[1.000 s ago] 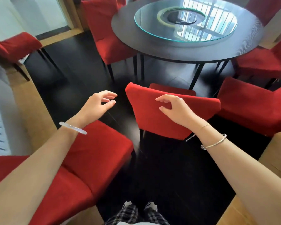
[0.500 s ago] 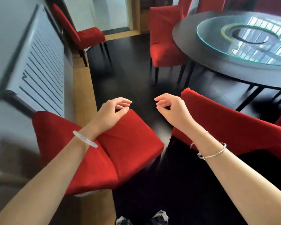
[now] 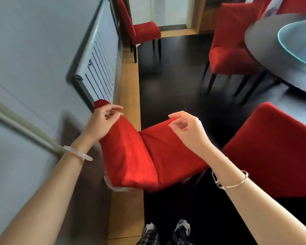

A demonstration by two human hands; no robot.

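A red upholstered chair (image 3: 148,156) stands against the grey wall right in front of me, its back to the left and its seat to the right. My left hand (image 3: 102,121) hovers at the top of the chair's back, fingers loosely curled and holding nothing. My right hand (image 3: 187,129) hangs over the front edge of the seat, fingers also loosely curled and empty. Neither hand plainly grips the chair.
A white radiator (image 3: 99,68) hangs on the left wall. Another red chair (image 3: 276,152) is close on my right. A dark round table (image 3: 281,55) with a glass turntable (image 3: 297,41) stands at the upper right, with two more red chairs (image 3: 233,41) (image 3: 140,29) beyond. The floor is dark.
My view has swung left from the table to the chair by the wall. Both hands have stayed raised and empty, and now hang over that chair.
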